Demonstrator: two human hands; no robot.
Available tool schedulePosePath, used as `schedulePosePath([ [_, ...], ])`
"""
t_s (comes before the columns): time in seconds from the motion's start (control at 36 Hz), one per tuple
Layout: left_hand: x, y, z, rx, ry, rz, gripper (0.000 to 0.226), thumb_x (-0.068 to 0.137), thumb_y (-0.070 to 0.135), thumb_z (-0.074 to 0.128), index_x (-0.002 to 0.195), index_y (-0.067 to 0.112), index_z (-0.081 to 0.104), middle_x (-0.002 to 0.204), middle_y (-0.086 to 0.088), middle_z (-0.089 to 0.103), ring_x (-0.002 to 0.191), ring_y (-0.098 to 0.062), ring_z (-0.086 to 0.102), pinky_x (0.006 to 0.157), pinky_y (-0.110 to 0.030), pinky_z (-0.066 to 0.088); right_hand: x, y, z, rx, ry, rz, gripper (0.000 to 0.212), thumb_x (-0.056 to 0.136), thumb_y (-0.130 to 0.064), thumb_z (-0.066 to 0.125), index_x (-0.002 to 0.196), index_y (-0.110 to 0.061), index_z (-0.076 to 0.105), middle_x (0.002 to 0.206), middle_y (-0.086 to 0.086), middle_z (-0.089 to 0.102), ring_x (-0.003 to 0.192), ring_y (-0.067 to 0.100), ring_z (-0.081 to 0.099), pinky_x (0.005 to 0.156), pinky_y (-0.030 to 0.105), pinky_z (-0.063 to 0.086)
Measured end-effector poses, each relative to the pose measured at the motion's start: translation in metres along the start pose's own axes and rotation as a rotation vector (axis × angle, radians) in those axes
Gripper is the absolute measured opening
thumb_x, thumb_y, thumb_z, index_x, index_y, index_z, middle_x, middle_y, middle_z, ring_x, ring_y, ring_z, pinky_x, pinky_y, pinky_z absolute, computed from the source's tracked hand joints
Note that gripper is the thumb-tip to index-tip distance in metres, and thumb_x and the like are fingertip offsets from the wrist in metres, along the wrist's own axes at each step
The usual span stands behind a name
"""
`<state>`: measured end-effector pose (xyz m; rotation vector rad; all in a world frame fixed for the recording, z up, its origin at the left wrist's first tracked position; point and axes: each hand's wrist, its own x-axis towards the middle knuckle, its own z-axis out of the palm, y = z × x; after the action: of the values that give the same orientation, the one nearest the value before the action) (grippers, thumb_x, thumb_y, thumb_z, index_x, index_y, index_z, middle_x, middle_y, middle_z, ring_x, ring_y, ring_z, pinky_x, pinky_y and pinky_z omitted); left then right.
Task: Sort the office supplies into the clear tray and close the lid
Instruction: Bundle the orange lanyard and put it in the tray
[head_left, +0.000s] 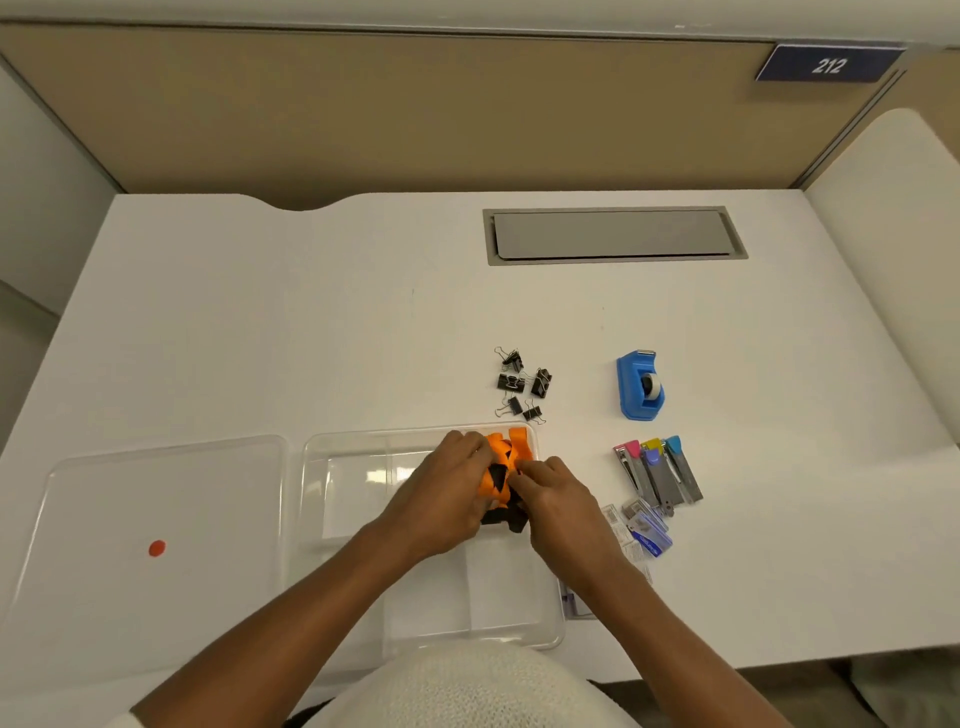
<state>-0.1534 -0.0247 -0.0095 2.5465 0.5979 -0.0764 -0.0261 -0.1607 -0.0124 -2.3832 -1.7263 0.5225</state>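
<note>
A clear divided tray (332, 467) sits on the white desk near the front edge. Over its far right compartment, my left hand (447, 488) and my right hand (561, 499) together grip a bundle of orange and black straps (501, 467). The tray's clear lid (156, 499), marked with a red dot, lies flat to the left of the tray. Several black binder clips (522, 384) lie just beyond the tray. To the right are a blue tape dispenser (640, 387), several small staplers (660, 470) and staple boxes (641, 530).
A grey cable hatch (613, 236) is set into the desk at the back right. A tan partition wall (415, 114) stands behind the desk. A small packet (574, 603) peeks out by the tray's right side under my right forearm.
</note>
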Motion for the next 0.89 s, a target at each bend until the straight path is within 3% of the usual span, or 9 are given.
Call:
schedulePosePath([
  [0.11, 0.006, 0.010, 0.009, 0.190, -0.079, 0.091, 0.031, 0.096, 0.017, 0.060, 0.127, 0.015, 0.060, 0.130, -0.002, 0.057, 0.122, -0.021, 0.045, 0.100, -0.032, 0.045, 0.015, -0.006, 0.005, -0.111, -0.067, -0.055, 0.022, 0.100, -0.021, 0.058, 0.119, -0.014, 0.067, 0.120, 0.004, 0.064, 0.112, 0.024, 0.051, 0.075, 0.035, 0.049],
  [0.17, 0.007, 0.013, 0.014, 0.222, -0.102, 0.077, 0.031, 0.094, 0.009, 0.058, 0.125, 0.011, 0.061, 0.130, -0.005, 0.058, 0.125, -0.023, 0.045, 0.100, -0.034, 0.047, 0.020, -0.007, 0.005, -0.116, -0.088, -0.073, 0.025, 0.101, -0.018, 0.056, 0.123, -0.012, 0.065, 0.122, 0.006, 0.063, 0.115, 0.024, 0.051, 0.076, 0.033, 0.045],
  [0.33, 0.008, 0.006, 0.005, 0.119, -0.060, 0.032, 0.026, 0.096, 0.018, 0.062, 0.121, 0.015, 0.060, 0.126, -0.003, 0.059, 0.113, -0.022, 0.052, 0.091, -0.032, 0.046, 0.011, 0.001, -0.016, 0.031, -0.020, -0.063, 0.020, 0.094, -0.014, 0.065, 0.113, -0.013, 0.071, 0.118, 0.006, 0.068, 0.107, 0.026, 0.062, 0.088, 0.036, 0.054],
  [0.47, -0.006, 0.004, 0.005, 0.117, -0.007, 0.001, 0.036, 0.094, 0.013, 0.068, 0.128, 0.018, 0.058, 0.132, -0.001, 0.054, 0.119, -0.020, 0.051, 0.088, -0.028, 0.050, -0.006, 0.002, -0.021, 0.206, 0.066, -0.126, 0.024, 0.092, -0.012, 0.068, 0.112, -0.021, 0.075, 0.109, -0.002, 0.071, 0.095, 0.017, 0.066, 0.081, 0.031, 0.059],
  [0.58, -0.009, 0.008, 0.011, 0.148, -0.059, 0.015, 0.039, 0.099, 0.017, 0.063, 0.136, 0.018, 0.052, 0.140, -0.002, 0.048, 0.128, -0.021, 0.049, 0.095, -0.029, 0.052, -0.006, -0.003, -0.005, 0.073, -0.050, -0.154, 0.037, 0.098, -0.007, 0.060, 0.128, -0.025, 0.069, 0.121, -0.001, 0.066, 0.108, 0.019, 0.061, 0.089, 0.033, 0.054],
  [0.69, -0.002, 0.009, 0.014, 0.171, -0.080, 0.024, 0.044, 0.098, 0.008, 0.060, 0.141, 0.017, 0.052, 0.140, -0.004, 0.052, 0.127, -0.021, 0.051, 0.100, -0.031, 0.051, 0.001, -0.008, 0.007, 0.008, -0.054, -0.111, 0.040, 0.094, -0.001, 0.056, 0.129, -0.018, 0.066, 0.123, 0.004, 0.063, 0.108, 0.023, 0.060, 0.089, 0.035, 0.055],
  [0.89, 0.010, 0.008, 0.011, 0.184, -0.155, -0.014, 0.039, 0.091, 0.002, 0.064, 0.128, 0.012, 0.058, 0.128, -0.008, 0.056, 0.114, -0.026, 0.056, 0.088, -0.036, 0.052, 0.012, -0.008, 0.012, 0.032, -0.061, -0.063, 0.038, 0.096, -0.001, 0.053, 0.128, -0.015, 0.067, 0.126, 0.006, 0.064, 0.112, 0.024, 0.062, 0.093, 0.034, 0.053],
])
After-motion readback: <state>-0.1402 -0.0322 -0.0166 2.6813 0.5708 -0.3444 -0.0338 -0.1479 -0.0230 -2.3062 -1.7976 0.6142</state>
